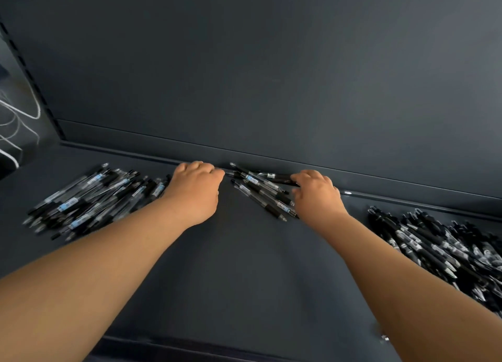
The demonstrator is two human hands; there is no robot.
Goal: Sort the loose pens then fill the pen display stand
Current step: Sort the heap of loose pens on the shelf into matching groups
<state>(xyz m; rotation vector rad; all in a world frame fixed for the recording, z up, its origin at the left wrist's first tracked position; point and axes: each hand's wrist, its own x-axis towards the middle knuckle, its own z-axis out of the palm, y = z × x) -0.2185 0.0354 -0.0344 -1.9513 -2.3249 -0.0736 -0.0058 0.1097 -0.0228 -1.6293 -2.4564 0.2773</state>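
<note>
Three heaps of pens lie on a dark shelf [244,266]. The left heap [95,198] has clear pens with blue labels. The right heap [448,247] is mostly black pens. A small middle heap [260,190] lies against the back lip. My left hand [195,190] is at the middle heap's left end with its fingers curled and their tips by a pen's end; a grip cannot be made out. My right hand [316,193] is on that heap's right end, fingers curled round a black pen [279,179].
The shelf's back wall [271,76] rises right behind the pens. One pen [347,192] lies alone along the back lip behind my right hand. White cords [19,117] hang beyond the shelf's left side. The front lip [190,345] runs under my forearms.
</note>
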